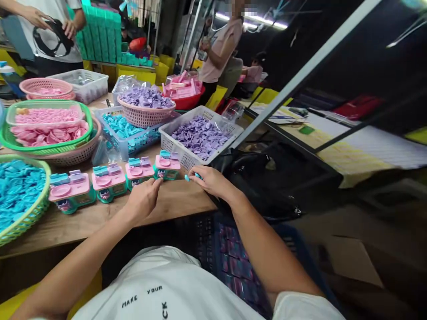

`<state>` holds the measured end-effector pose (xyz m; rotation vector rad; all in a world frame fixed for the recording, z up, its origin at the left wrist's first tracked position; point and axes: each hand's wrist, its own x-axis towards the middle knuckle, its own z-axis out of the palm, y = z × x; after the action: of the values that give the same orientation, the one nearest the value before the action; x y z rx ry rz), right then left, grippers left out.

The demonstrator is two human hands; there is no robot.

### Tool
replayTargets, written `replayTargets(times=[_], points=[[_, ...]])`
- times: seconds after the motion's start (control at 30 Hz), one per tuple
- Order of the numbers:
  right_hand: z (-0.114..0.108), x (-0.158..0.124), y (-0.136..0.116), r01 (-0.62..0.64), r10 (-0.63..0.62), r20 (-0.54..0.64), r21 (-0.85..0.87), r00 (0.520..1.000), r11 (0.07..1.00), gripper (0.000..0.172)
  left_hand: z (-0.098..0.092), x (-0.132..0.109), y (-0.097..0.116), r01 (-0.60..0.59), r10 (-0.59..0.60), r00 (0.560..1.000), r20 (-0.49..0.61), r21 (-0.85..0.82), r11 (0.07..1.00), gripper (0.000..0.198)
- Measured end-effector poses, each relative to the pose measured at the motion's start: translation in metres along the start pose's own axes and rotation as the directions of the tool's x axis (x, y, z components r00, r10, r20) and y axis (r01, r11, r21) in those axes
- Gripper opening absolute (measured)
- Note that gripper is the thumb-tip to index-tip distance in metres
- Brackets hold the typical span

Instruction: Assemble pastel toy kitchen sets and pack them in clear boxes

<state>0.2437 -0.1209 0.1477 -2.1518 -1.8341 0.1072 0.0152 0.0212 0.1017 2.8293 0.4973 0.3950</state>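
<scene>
Several small toys with pink tops, teal bases and blue and purple pieces on top stand in a row on the wooden table. My left hand (145, 198) is closed in front of the right-hand toys, its fingertips close to the base of the rightmost toy (167, 164). Whatever it may hold is hidden. Right of that toy, my right hand (213, 181) is closed over the table edge. Small light-blue plastic pieces (187, 178) stick out between its fingers. The leftmost toy (70, 189) sits beside a green basket of blue parts (20, 191).
Behind the row stand a white basket of purple parts (171, 141), a blue bin (125, 151) and a green basket of pink parts (50, 149). A black bag (260, 182) lies right; a blue crate (290, 235) sits below. A metal post (300, 80) slants across. People stand beyond.
</scene>
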Motion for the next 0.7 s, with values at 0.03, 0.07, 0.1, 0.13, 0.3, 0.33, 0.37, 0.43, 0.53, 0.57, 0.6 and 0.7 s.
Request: replayTargets(times=[0.03, 0.07, 0.1, 0.13, 0.3, 0.33, 0.37, 0.43, 0.53, 0.57, 0.6, 0.7], points=[[0.007, -0.001, 0.007, -0.064, 0.062, -0.030, -0.087, 0.998, 0.994, 0.013, 0.009, 0.012, 0.006, 0.030, -0.033, 0.998, 0.050, 0.057, 0.998, 0.049], [0.013, 0.003, 0.012, -0.105, 0.098, -0.053, -0.159, 0.994, 0.982, 0.014, 0.016, 0.022, 0.010, 0.066, -0.074, 0.994, 0.079, 0.103, 0.992, 0.053], [0.016, 0.011, 0.015, -0.121, 0.111, -0.059, -0.211, 0.992, 0.970, 0.015, 0.020, 0.031, 0.013, 0.100, -0.114, 0.989, 0.094, 0.137, 0.985, 0.056], [0.017, 0.021, 0.017, -0.117, 0.107, -0.052, -0.245, 0.993, 0.963, 0.015, 0.023, 0.039, 0.015, 0.126, -0.143, 0.984, 0.104, 0.161, 0.979, 0.058], [0.019, 0.075, 0.017, -0.003, 0.023, 0.055, -0.334, 0.998, 0.943, 0.020, 0.032, 0.062, 0.023, 0.120, -0.147, 0.978, 0.147, 0.180, 0.976, 0.061], [0.020, 0.083, 0.017, 0.023, 0.005, 0.080, -0.345, 0.997, 0.938, 0.020, 0.034, 0.065, 0.026, 0.116, -0.142, 0.979, 0.149, 0.173, 0.978, 0.061], [0.021, 0.089, 0.017, 0.049, -0.012, 0.105, -0.351, 0.994, 0.935, 0.021, 0.037, 0.067, 0.028, 0.116, -0.141, 0.979, 0.149, 0.164, 0.980, 0.062], [0.023, 0.096, 0.018, 0.096, -0.047, 0.146, -0.350, 0.988, 0.932, 0.022, 0.042, 0.071, 0.031, 0.121, -0.143, 0.978, 0.151, 0.146, 0.982, 0.062], [0.025, 0.097, 0.023, 0.145, -0.090, 0.180, -0.322, 0.980, 0.936, 0.021, 0.050, 0.076, 0.032, 0.132, -0.151, 0.977, 0.153, 0.129, 0.983, 0.065], [0.026, 0.096, 0.026, 0.154, -0.099, 0.185, -0.311, 0.978, 0.938, 0.021, 0.053, 0.077, 0.031, 0.134, -0.153, 0.976, 0.153, 0.124, 0.983, 0.066], [0.027, 0.095, 0.030, 0.158, -0.107, 0.183, -0.298, 0.977, 0.941, 0.020, 0.055, 0.078, 0.029, 0.135, -0.152, 0.976, 0.155, 0.117, 0.984, 0.067], [0.031, 0.091, 0.043, 0.190, -0.161, 0.139, -0.224, 0.977, 0.956, 0.016, 0.058, 0.082, 0.024, 0.133, -0.146, 0.976, 0.163, 0.086, 0.987, 0.066]])
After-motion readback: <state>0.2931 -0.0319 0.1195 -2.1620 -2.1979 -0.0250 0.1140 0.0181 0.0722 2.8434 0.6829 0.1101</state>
